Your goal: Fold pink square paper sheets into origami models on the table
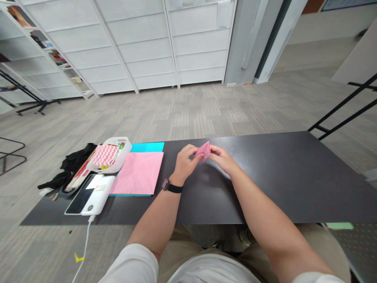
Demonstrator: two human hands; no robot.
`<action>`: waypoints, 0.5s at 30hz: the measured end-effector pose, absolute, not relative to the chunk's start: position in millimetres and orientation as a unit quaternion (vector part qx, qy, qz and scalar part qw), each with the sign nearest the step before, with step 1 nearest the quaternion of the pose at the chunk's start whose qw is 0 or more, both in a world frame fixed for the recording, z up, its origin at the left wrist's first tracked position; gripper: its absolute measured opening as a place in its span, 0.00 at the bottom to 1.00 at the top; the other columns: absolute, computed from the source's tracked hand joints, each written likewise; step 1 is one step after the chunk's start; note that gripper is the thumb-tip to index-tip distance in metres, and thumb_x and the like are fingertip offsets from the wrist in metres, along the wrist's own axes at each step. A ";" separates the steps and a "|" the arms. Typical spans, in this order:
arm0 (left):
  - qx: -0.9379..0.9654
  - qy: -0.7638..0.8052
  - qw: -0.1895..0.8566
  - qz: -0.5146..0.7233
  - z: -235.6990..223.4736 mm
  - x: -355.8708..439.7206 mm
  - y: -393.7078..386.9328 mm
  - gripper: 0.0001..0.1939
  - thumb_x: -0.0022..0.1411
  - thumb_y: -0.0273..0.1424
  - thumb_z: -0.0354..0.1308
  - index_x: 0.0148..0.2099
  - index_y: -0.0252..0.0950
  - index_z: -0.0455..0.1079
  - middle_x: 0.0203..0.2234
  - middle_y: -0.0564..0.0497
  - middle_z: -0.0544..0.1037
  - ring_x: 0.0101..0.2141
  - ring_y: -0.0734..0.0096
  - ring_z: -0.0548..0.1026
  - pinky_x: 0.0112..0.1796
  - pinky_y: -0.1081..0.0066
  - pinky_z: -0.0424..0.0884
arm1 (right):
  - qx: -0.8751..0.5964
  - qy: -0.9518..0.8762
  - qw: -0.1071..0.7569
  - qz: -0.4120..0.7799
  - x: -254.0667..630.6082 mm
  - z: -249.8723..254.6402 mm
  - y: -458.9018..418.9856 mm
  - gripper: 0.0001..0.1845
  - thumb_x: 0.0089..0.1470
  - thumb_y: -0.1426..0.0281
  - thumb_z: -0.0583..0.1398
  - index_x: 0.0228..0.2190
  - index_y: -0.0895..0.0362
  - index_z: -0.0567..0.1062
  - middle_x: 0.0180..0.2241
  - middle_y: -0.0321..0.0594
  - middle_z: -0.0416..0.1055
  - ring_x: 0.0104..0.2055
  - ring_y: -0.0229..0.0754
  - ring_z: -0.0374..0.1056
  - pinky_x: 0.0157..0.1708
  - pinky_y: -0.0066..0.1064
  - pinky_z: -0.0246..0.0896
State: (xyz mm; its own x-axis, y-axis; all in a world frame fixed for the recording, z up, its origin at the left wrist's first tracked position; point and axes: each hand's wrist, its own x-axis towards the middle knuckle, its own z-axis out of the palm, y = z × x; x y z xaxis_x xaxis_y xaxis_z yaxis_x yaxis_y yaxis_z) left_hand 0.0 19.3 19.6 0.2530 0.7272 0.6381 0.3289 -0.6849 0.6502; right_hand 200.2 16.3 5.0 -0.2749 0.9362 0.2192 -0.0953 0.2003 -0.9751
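I hold the small folded pink paper shape (203, 151) btwn both hands, over the matte black rectangular surface (282, 177): L hand (186, 160) grips its left side w/ thumb & fingers, R hand (222, 158) pinches its right edge. Further L on the surface, I see flat pink paper (138, 173) atop bright-blue sheets (149, 147), next to a rounded white plastic basket (127, 146) w/ a pink-and-white zigzag-patterned bundle (104, 156) in it.

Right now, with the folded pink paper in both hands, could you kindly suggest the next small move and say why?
Perhaps steady the folded pink paper with the left hand and gently press its creases with the right hand, since both hold it over the dark table and its faces do not lie flat.
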 end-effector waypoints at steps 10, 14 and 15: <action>0.758 0.331 0.277 0.490 23.3 0.0 19.6 0.12 0.69 0.38 0.66 0.34 0.37 0.76 0.31 0.52 0.74 0.35 0.69 0.73 0.40 0.69 0.69 | -0.357 -0.586 0.502 0.526 200.7 0.1 17.9 0.13 0.55 0.56 0.70 0.34 0.51 0.78 0.36 0.35 0.78 0.39 0.44 0.74 0.45 0.38 0.71; 0.737 0.341 0.302 0.499 19.8 -1.1 21.9 0.14 0.69 0.39 0.65 0.33 0.37 0.73 0.30 0.53 0.73 0.34 0.69 0.71 0.40 0.69 0.68 | -0.369 -0.575 0.540 0.492 203.3 -0.6 19.6 0.15 0.56 0.55 0.69 0.30 0.51 0.74 0.32 0.34 0.75 0.36 0.42 0.71 0.42 0.36 0.69; 0.728 0.353 0.305 0.503 18.3 -1.3 22.7 0.14 0.69 0.39 0.65 0.33 0.37 0.72 0.30 0.53 0.72 0.34 0.70 0.71 0.39 0.69 0.67 | -0.370 -0.570 0.552 0.483 203.8 -0.2 19.6 0.15 0.57 0.55 0.68 0.30 0.51 0.74 0.32 0.34 0.75 0.35 0.42 0.70 0.42 0.36 0.69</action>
State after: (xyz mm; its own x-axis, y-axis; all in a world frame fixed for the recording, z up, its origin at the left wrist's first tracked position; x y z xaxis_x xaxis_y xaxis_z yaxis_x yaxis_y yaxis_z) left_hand -1.3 22.7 18.3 0.2452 0.8206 0.5163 0.2077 -0.5646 0.7988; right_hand 203.8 19.6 -0.2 -0.1169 0.9553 0.2717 -0.1100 0.2594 -0.9595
